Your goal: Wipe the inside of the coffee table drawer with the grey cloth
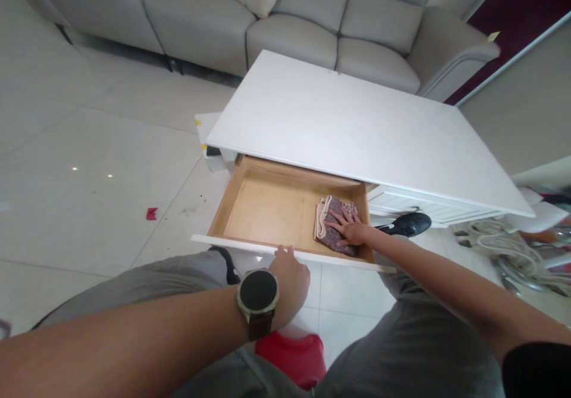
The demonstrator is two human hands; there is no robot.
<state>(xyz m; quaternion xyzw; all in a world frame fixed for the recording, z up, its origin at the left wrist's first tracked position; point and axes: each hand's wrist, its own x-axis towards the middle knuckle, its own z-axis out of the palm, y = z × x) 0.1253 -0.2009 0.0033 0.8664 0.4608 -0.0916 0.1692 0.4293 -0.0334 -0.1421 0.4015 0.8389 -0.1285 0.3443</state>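
A wooden drawer [267, 210] with a white front stands pulled out from under the white coffee table [348, 130]. My left hand [288, 282], wearing a watch at the wrist, is closed at the middle of the drawer front, its fingertips over the top edge. Part of its grip is hidden behind the back of the hand. Inside the drawer, at the right end, lies a folded grey-brown cloth [332, 210] with a cream edge. My right hand [350, 229] rests on it from above, fingers spread and palm down.
A grey sofa [294, 35] with a pale cushion stands behind the table. White boxes [214, 160] sit by the table's left end. Cables [513, 243] lie on the floor at right. A red object [294, 356] is between my legs; a red scrap [152, 213] lies at left.
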